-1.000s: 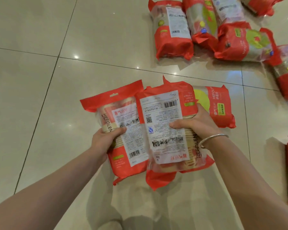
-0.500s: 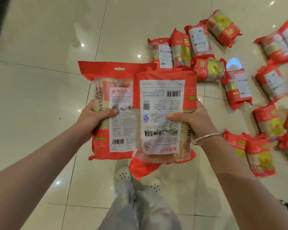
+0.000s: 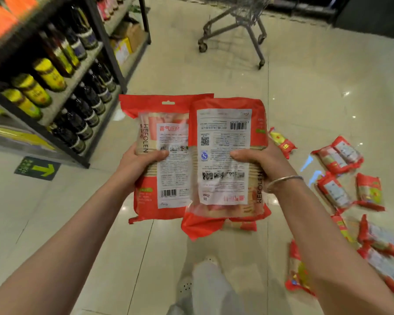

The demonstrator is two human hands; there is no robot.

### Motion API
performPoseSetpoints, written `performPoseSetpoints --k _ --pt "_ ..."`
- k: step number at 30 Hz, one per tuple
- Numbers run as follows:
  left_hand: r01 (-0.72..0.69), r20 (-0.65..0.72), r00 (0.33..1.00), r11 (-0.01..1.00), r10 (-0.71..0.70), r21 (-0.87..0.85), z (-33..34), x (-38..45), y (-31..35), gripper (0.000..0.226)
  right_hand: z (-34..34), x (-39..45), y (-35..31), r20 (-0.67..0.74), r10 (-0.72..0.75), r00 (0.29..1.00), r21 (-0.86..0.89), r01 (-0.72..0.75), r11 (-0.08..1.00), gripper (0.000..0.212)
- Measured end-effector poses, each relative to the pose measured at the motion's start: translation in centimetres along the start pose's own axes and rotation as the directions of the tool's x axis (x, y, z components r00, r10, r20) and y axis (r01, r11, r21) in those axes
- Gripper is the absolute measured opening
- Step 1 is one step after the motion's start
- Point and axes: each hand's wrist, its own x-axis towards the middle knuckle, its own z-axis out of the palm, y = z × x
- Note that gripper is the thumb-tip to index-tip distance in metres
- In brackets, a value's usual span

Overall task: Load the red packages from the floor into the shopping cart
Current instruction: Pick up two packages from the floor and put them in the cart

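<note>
at the far left a dark shelf (image 3: 62, 92) holds rows of bottles (image 3: 82, 110), and a green arrow sticker (image 3: 38, 168) lies on the tiled floor (image 3: 214, 76) below it. the left hand (image 3: 138, 163) is clenched round one red package (image 3: 159, 155), thumb across its white back label, fingers hidden behind it. just beside it, overlapping its right edge, the right hand (image 3: 263, 163) grips a second red package (image 3: 225, 160) the same way, with what looks like at least one more pack (image 3: 239, 226) stacked behind it and poking out below; how many i cannot tell. a silver bangle (image 3: 282, 181) sits on that wrist. all these are held up in front of the body, well above the floor. the shopping cart (image 3: 239, 21) stands ahead, well apart from the hands, only its lower frame and wheels in view. to the right the remaining packages (image 3: 337, 158) lie scattered on the floor, some near the person's feet (image 3: 198, 278).

risks, as i judge them: the right hand pinches a stack of slick film packs mid-body, so the rear one could slide out on the walk to the cart. the loose packs on the right lie close to the walking line and could be stepped on or kicked. the cart is on wheels and may roll if the packs are dropped against its rim.
</note>
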Motion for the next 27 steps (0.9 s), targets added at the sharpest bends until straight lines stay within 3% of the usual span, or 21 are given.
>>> performPoseSetpoints --k 3,8,13,21,24,27 --pt "-0.049 -0.008 0.999 0.999 0.049 -0.016 -0.3 1.8 4.1 0.062 0.3 2.2 -4.4 0.032 -0.064 0.997 -0.002 0.064 0.998 0.036" --pt "-0.134 0.016 0.991 0.991 0.135 -0.011 0.1 7.9 10.9 0.048 0.3 9.0 -9.8 0.053 -0.119 0.991 0.030 0.118 0.993 0.037" --pt "-0.188 0.037 0.981 0.981 0.190 -0.048 1.0 15.7 17.7 0.050 -0.6 17.0 -15.0 0.064 -0.172 0.983 0.068 0.168 0.983 0.058" --pt "-0.231 0.076 0.968 0.969 0.238 -0.091 0.3 29.2 26.1 0.054 0.0 30.4 -22.3 0.061 -0.202 0.978 0.075 0.197 0.978 0.063" --pt "-0.237 0.132 0.960 0.967 0.248 -0.095 -0.3 35.1 29.4 0.052 0.8 35.7 -24.9 0.047 -0.218 0.975 0.097 0.213 0.972 0.051" --pt "-0.265 0.175 0.947 0.962 0.271 -0.061 -1.1 41.2 33.3 0.071 1.5 41.0 -27.4 0.021 -0.234 0.972 0.105 0.231 0.967 0.052"
